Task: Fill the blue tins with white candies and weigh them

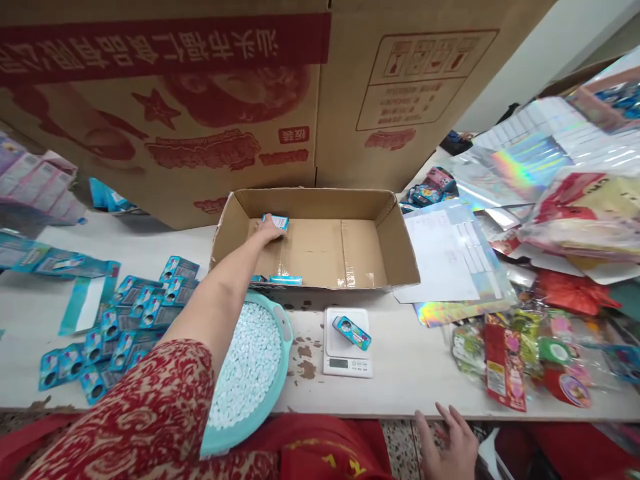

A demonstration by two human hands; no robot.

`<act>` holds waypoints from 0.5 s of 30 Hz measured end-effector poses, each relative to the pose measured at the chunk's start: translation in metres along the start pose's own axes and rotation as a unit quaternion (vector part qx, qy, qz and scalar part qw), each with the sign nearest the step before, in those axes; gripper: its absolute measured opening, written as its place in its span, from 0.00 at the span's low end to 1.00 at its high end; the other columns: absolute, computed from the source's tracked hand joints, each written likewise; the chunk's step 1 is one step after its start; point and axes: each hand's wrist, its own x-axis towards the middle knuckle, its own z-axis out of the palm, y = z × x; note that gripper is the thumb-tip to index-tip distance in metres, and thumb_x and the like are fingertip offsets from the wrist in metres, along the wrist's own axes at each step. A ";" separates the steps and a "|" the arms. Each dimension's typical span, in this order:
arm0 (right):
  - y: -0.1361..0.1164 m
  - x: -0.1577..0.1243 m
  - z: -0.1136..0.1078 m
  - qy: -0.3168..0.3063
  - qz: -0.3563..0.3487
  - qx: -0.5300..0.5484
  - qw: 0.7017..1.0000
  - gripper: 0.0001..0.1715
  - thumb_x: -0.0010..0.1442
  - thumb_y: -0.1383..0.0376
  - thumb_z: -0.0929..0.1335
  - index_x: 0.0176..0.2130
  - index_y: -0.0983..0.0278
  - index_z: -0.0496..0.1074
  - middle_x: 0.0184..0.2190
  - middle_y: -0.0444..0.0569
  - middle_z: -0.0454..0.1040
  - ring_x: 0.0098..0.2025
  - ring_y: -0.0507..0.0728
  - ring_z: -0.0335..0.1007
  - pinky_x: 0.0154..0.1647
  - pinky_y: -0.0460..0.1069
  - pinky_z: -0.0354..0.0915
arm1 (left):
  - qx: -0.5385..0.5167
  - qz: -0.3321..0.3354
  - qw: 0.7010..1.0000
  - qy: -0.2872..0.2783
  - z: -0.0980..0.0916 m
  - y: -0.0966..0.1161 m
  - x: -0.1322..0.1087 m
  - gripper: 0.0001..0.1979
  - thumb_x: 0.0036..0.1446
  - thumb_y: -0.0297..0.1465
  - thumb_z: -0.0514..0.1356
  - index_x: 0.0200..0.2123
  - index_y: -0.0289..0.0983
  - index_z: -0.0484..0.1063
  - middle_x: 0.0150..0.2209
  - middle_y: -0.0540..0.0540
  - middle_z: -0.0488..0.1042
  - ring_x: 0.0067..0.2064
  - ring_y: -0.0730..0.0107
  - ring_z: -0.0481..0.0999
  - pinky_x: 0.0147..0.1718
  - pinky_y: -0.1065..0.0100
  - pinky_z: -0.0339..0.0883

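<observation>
My left hand (271,231) reaches into the far left corner of an open, shallow cardboard box (320,203). Its fingers are closed on a small blue box (281,222). Two more blue boxes lie along the near wall inside, one of them (286,281) partly hidden by that wall. Below my left forearm is a turquoise basin (283,320) full of small white pellets (253,363). Another small blue box with a round window (351,333) lies on a white digital scale (349,367). Down at the table's front edge, my right hand (447,443) is open with its fingers apart, touching nothing.
Several small blue boxes (155,300) are heaped on the left of the table. A big printed carton (280,100) rises behind the shallow box. On the right lie silvery sheets (450,260) and packaged items, including a red packet (505,363).
</observation>
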 end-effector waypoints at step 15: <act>-0.216 0.018 0.059 -0.369 -0.033 0.374 0.850 0.33 0.58 0.50 0.68 0.57 0.60 0.60 0.55 0.56 0.69 0.53 0.62 0.70 0.48 0.56 0.71 | -0.264 0.218 0.935 -0.087 0.012 -0.072 -0.310 0.42 0.39 0.40 0.72 0.58 0.43 0.61 0.57 0.39 0.62 0.56 0.49 0.64 0.53 0.51 0.62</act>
